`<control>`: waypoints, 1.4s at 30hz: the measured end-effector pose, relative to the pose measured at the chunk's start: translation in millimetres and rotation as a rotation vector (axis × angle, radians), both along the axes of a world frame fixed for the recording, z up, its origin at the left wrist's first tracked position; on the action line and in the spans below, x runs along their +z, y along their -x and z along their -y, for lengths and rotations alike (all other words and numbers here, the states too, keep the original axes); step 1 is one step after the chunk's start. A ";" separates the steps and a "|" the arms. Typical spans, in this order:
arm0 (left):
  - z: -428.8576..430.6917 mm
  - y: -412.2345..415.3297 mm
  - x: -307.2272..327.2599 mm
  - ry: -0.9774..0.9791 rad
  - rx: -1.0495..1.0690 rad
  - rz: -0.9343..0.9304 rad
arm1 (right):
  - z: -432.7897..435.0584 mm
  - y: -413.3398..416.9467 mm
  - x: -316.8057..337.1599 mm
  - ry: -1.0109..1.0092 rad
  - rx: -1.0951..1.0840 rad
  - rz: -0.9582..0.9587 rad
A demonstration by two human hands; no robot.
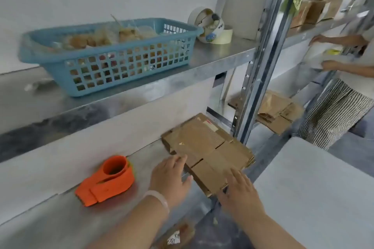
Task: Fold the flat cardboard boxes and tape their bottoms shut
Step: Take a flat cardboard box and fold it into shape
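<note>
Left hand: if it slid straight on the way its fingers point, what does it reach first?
Probably the stack of flattened brown cardboard boxes; the left hand points at its near edge, fingertips seemingly touching it, though blur leaves contact unclear.

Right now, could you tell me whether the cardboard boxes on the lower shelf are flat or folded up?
Flat: the cardboard boxes lie collapsed in a low stack on the lower shelf, flaps spread level.

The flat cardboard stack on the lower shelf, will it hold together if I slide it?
Probably light and fairly stiff: the cardboard stack lies flat. Its layers look uneven, so they may shear apart. The smooth metal shelf likely lets it glide.
</note>
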State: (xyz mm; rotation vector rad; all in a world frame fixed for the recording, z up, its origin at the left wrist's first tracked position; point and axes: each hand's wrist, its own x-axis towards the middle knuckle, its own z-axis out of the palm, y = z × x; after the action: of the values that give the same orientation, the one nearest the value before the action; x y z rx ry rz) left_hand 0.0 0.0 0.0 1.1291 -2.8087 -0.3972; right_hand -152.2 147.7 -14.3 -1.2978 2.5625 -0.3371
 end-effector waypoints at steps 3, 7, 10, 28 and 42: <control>14.9 24.3 -16.0 -0.081 -0.084 0.003 | 9.9 12.7 -20.1 0.008 -0.138 0.077; 24.7 60.0 -32.2 -0.124 -0.172 0.052 | 17.0 28.1 -25.7 -0.051 -0.245 0.168; 56.3 82.9 -37.6 -0.154 -0.102 0.026 | 23.0 42.2 -24.1 -0.097 -0.314 0.271; 158.0 92.9 -61.2 -0.185 0.198 0.082 | 29.3 63.4 -23.3 -0.017 -0.472 0.381; 129.6 60.0 -51.8 -0.342 0.324 -0.120 | 27.2 75.0 -28.0 0.281 -0.676 0.484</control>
State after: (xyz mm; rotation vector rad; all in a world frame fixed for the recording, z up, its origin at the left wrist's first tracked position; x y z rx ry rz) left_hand -60.0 -129.6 -51.8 1.5342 -2.4523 -0.9007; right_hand -227.2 120.4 -42.3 -0.2905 2.4793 -1.0220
